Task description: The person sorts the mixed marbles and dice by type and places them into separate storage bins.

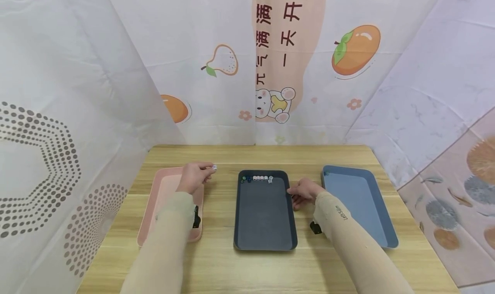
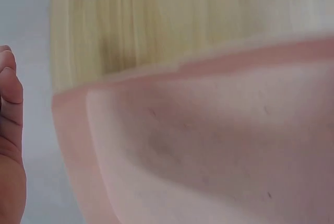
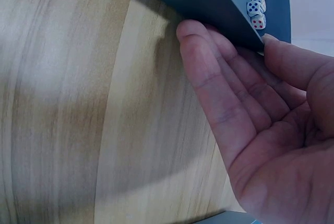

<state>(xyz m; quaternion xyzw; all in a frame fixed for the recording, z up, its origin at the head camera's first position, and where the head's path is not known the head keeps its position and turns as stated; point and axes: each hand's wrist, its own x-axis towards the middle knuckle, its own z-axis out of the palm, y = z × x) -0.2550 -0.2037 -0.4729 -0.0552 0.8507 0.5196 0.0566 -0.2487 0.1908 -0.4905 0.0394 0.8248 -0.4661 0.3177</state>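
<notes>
My left hand (image 1: 193,176) is over the pink tray (image 1: 154,199) and pinches a white die (image 1: 214,167) at its fingertips, beyond that tray's right rim. Only part of the left hand (image 2: 10,140) shows in the left wrist view, and the die is out of sight there. My right hand (image 1: 303,191) pinches the right rim of the dark grey tray (image 1: 264,221). In the right wrist view its thumb lies on the rim and its fingers (image 3: 209,72) against the outer wall. White dice (image 3: 257,9) stand grouped inside the far end of that tray.
Small green and blue pieces (image 1: 246,179) lie left of the white dice. At the right is a blue tray (image 1: 357,199) with a small dark green piece (image 1: 326,173) in its far left corner. All three trays stand on a wooden table (image 1: 220,259) before a printed curtain (image 1: 220,19).
</notes>
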